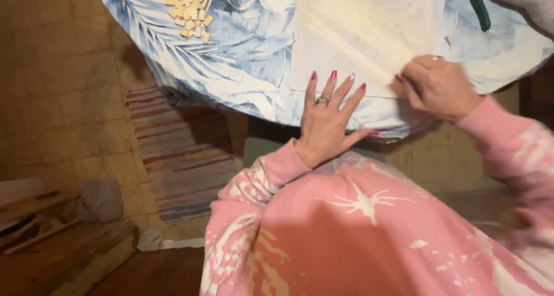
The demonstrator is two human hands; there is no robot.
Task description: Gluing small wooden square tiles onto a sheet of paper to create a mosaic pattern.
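Pale wood shows on the cutting board (369, 30), which lies on a table draped in a blue leaf-print cloth (242, 59). At the board's near edge the left hand (329, 120) lies flat, fingers (332, 91) spread wide and released, tips touching the board's rim. At the board's near right corner the right hand (438, 88) is curled, knuckles up, fingertips pinching the corner. Beyond the board's far left side sits a heap of small yellow tiles (189, 10).

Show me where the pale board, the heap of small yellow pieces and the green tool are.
pale board (369, 30), head view, middle of its surface.
heap of small yellow pieces (188, 10), head view, centre of the heap.
green tool (479, 7), head view, middle of its curved length.
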